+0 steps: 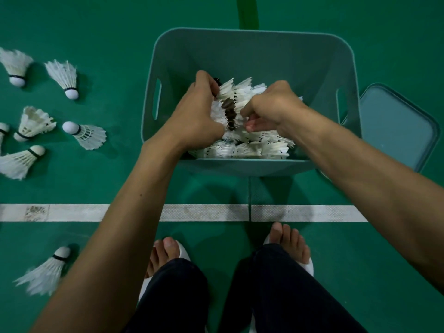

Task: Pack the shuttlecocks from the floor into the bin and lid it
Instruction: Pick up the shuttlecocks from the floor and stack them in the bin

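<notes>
Nearest me, the person crouched in dark trousers and white open-toed slippers [183, 252], just behind the white painted court line [204, 212]. One white feather shuttlecock [48, 270] lay at the near left, short of that line. Beyond it both arms reached into the pale teal plastic bin [240, 167]. There the left hand [197, 116] and right hand [274, 106] had their fingers curled round a nested row of shuttlecocks [230, 102], one hand at each end, above a packed layer of shuttlecocks [252, 147] on the bin's bottom. Further left, about six loose shuttlecocks [83, 133] lay on the green court floor [108, 44], well apart from the bin. The matching teal lid [398, 126] lay just beside the bin's right wall. I judged the packing past halfway, with those strays and the lidding left to do.
</notes>
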Demonstrator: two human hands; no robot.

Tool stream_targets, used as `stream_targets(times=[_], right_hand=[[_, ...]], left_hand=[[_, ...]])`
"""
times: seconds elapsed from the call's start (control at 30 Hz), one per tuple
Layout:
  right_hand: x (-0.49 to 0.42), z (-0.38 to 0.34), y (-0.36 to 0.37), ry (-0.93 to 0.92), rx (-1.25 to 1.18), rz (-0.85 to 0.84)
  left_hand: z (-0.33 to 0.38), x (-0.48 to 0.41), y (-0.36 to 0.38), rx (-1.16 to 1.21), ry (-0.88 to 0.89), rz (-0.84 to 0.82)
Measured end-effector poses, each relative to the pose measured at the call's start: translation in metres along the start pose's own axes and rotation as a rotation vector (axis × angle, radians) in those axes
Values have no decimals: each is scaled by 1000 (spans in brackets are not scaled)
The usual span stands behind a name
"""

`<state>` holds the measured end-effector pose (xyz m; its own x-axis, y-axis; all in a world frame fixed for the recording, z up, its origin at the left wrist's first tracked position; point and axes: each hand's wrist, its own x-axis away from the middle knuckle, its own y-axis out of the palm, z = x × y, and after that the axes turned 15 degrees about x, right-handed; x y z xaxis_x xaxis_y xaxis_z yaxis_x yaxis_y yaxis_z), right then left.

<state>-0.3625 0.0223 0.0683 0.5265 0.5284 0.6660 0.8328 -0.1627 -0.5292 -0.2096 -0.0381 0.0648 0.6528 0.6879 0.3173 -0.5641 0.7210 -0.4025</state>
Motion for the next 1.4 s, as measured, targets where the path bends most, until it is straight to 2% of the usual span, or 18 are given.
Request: stream_targets(times=[0.07, 0.1, 0.2, 0.23, 0.33, 0.43, 0.5, 0.57, 0.67, 0.77, 0.83, 0.97, 1.03, 1.1, 1.4], right_hand=[[2, 3, -8, -10, 51, -40], [3, 5, -12, -44, 105, 8], [12, 17, -22, -280, 303, 387], [19, 19, -27, -352, 264, 415], [41, 17, -30, -472, 143, 158], [37, 21, -27, -488, 261, 129], [32, 27, -31, -442, 282, 184], [30, 32, -45, -342, 344, 237], [24, 40, -61, -161, 495, 298], [19, 42, -49, -103, 537, 285], [12, 40, -33, -105, 438, 221], [-4, 26, -13, -10, -21, 33], [-8, 19, -10, 30, -201, -11], [-13, 15, -10, 52, -263, -9], [-21, 13, -15, 63, 138, -76]], left_hand=[[2, 0, -1, -6, 27, -15], [4, 1, -1, -2, 46, -21], [8, 3, 0, 40, 105, -29], [9, 4, 1, 58, 118, -36], [16, 4, 9, 110, 155, -69], [25, 5, 22, 233, 189, -114], [25, 3, 30, 293, 192, -129], [21, 2, 32, 245, 186, -67], [6, -3, 25, -61, 193, 101], [-5, -10, 19, -286, 137, 145], [-9, -13, 21, -342, 86, 127], [-10, -16, 22, -397, 51, 68], [-9, -19, 20, -416, 57, 69], [-8, -23, 17, -432, 78, 86], [-12, -32, 16, -443, 96, 65]])
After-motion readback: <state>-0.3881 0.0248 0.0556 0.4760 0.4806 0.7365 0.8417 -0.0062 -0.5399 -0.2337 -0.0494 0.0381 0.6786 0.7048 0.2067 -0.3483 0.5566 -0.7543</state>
